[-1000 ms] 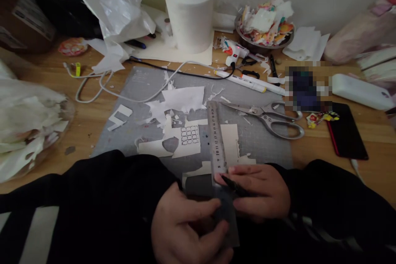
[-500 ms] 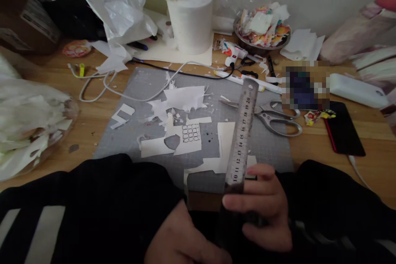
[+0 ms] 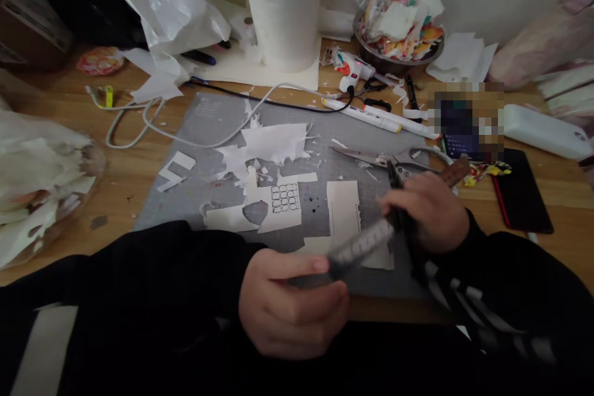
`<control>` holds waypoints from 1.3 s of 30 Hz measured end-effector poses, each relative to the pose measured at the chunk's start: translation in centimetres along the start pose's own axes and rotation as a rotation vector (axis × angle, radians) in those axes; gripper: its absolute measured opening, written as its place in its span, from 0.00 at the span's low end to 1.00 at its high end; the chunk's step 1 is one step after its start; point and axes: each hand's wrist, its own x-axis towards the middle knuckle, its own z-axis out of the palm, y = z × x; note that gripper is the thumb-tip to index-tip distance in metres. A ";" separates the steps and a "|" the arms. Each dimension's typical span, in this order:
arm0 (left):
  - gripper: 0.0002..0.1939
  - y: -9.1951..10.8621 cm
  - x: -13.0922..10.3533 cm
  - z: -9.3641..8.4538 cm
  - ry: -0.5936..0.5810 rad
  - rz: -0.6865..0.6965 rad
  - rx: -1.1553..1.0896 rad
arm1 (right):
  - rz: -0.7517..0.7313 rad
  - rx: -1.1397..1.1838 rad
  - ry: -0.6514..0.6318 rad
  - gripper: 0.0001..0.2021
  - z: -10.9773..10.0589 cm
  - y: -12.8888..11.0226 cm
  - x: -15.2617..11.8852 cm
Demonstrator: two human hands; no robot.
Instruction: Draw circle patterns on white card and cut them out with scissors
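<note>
A metal ruler [image 3: 366, 246] is held slantwise above the mat, blurred by motion. My left hand [image 3: 294, 300] pinches its lower left end between thumb and fingers. My right hand [image 3: 429, 207] is closed around the ruler farther up, and the ruler's far end pokes out to the right. A dark slim object [image 3: 396, 198] also shows at the right hand's fingers; its kind is unclear. Below the ruler lies cut white card [image 3: 343, 204]. To the left rests a card piece with a drawn grid of rounded shapes [image 3: 284, 198]. Scissors [image 3: 403, 164] lie just beyond my right hand.
Paper scraps [image 3: 273, 142] lie on the grey cutting mat [image 3: 171, 198]. Behind are white markers [image 3: 362, 112], a cable [image 3: 185, 139], a paper roll [image 3: 285, 25] and a bowl [image 3: 399, 59] of scraps. A phone [image 3: 524, 192] lies right, a plastic bag [image 3: 41, 179] left.
The ruler has swung from nearly upright to a low slant. My left hand has risen and taken its lower end. My right hand has moved up and right along it.
</note>
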 end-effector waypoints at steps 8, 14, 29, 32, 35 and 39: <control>0.25 -4.3 1.9 1.6 -0.038 0.073 0.094 | 0.334 -0.039 -0.176 0.20 1.8 1.5 -0.6; 0.23 -3.8 1.5 1.0 -0.049 0.005 0.082 | 0.282 0.025 -0.177 0.15 1.5 1.0 -0.6; 0.17 -3.6 2.0 1.4 -0.014 -0.108 0.042 | 0.435 -0.190 -0.200 0.22 2.7 -0.6 -0.3; 0.22 -3.7 1.8 1.8 -0.030 -0.121 0.033 | 0.437 -0.195 -0.206 0.25 2.7 -0.7 -0.3; 0.24 -3.7 1.6 2.0 -0.040 -0.112 0.028 | 0.415 -0.204 -0.201 0.24 2.9 -0.5 -0.4; 0.25 -3.6 1.5 1.9 -0.065 -0.126 0.029 | 0.362 -0.232 -0.175 0.24 3.2 0.3 -0.4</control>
